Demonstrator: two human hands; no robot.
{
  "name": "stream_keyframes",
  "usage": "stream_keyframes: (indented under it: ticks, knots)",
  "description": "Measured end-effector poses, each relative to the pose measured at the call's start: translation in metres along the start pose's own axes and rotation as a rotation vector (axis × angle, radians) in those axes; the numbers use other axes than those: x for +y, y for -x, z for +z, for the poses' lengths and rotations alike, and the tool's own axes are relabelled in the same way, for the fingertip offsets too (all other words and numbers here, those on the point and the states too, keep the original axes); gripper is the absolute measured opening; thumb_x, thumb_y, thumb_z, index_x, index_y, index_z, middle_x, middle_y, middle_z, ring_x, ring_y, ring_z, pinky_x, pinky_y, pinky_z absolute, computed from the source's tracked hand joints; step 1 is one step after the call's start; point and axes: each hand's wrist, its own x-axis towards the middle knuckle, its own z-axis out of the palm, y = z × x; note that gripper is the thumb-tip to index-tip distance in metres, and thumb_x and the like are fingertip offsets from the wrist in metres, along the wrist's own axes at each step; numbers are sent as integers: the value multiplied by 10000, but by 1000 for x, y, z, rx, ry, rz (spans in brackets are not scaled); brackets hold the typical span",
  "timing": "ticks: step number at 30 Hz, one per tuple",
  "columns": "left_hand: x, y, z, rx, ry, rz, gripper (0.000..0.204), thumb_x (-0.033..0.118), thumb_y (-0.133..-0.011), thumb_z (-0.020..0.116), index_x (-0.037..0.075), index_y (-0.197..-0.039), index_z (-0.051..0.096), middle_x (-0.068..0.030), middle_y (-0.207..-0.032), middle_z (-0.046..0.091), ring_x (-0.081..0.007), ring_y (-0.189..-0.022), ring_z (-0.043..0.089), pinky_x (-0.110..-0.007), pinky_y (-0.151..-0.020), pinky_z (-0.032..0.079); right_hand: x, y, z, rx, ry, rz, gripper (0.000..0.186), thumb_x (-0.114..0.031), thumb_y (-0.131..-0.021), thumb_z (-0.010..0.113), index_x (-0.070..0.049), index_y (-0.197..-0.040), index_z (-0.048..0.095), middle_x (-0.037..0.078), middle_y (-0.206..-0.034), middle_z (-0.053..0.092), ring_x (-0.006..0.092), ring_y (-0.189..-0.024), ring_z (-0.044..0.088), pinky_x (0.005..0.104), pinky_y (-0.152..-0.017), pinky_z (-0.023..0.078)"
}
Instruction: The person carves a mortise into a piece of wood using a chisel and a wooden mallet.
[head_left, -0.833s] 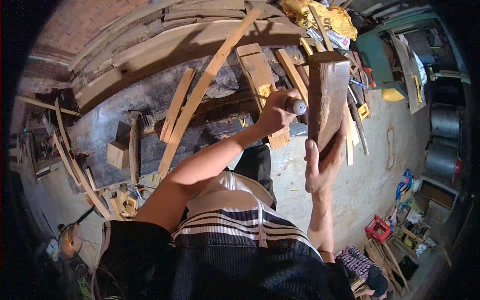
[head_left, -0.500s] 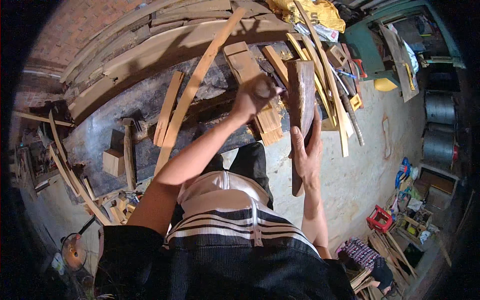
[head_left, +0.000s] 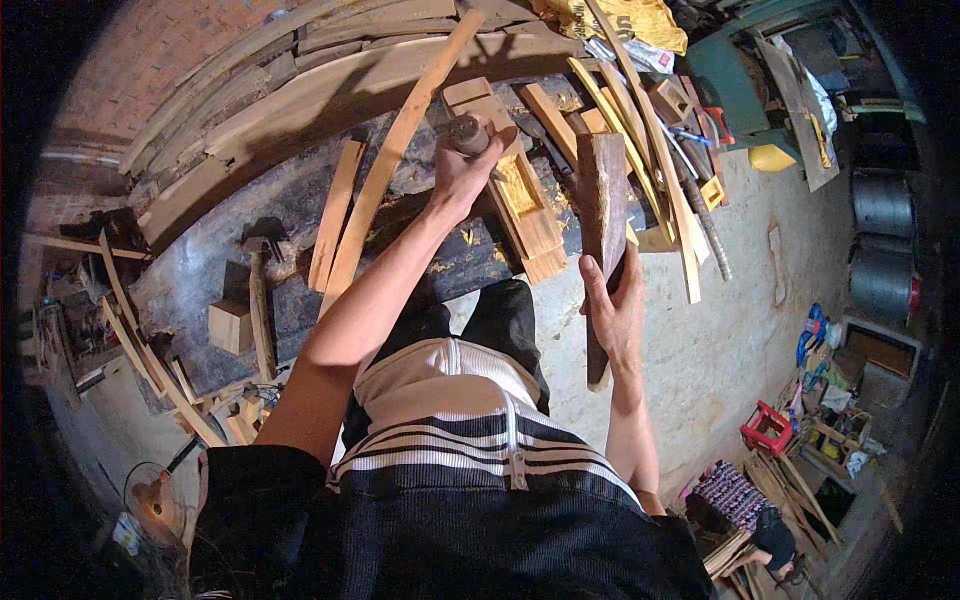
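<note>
My left hand (head_left: 462,178) is closed around the round dark handle of a chisel (head_left: 467,134), seen nearly end-on; its blade is mostly hidden. The hand is over the upper part of a light wooden block (head_left: 540,235) lying on the bench. A long recess (head_left: 517,192) with pale chips in it is cut into the block's top. In my right hand (head_left: 617,305) is a thick, dark wooden club (head_left: 602,200), gripped by its narrower lower part. Its wide end is raised to the right of the block, apart from it.
Long wooden strips (head_left: 400,150) cross the dark bench (head_left: 240,180). A hammer (head_left: 262,310) and a small wood block (head_left: 230,327) lie at its left. Thin strips and tools lie at the right end. A red crate (head_left: 767,430) and another person (head_left: 772,540) are at lower right.
My left hand has moved up and left with the chisel, uncovering the block's recess. My right hand holds the club in almost the same place.
</note>
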Motion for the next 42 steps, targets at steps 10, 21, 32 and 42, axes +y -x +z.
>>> stream_keyframes:
  ticks: [10, 21, 32, 42]
  knots:
    - [7, 26, 50, -237, -23, 89, 181, 95, -833, 775, 57, -844, 599, 17, -696, 597, -87, -656, 553, -285, -589, 457, -63, 1, -4, 120, -60, -495, 647, -233, -894, 724, 28, -1387, 395, 259, -1056, 682, 337, -976, 697, 406, -828, 536]
    - [-11, 36, 55, -260, 0, 159, 118, 18, -767, 621, 38, -880, 591, -100, -709, 581, -200, -658, 601, -319, -596, 443, -47, -10, -2, 105, 115, -556, 750, -266, -918, 676, -48, -1520, 284, 314, -1210, 630, 445, -1093, 655, 456, -878, 544]
    - [-12, -27, -10, 266, 117, -136, 187, 107, -827, 801, 93, -868, 619, 29, -834, 626, -96, -757, 582, -295, -703, 488, -19, -6, -2, -36, 31, 1, 697, -375, -951, 634, -102, -1516, 329, 229, -994, 688, 286, -699, 684, 389, -621, 538]
    - [12, 0, -3, 44, -19, 6, 240, 164, -857, 797, 131, -782, 571, 84, -727, 532, -42, -646, 455, -238, -580, 366, 5, 8, 3, 0, 66, 32, 719, -403, -941, 651, -152, -1525, 315, 154, -746, 667, 217, -497, 599, 365, -490, 486]
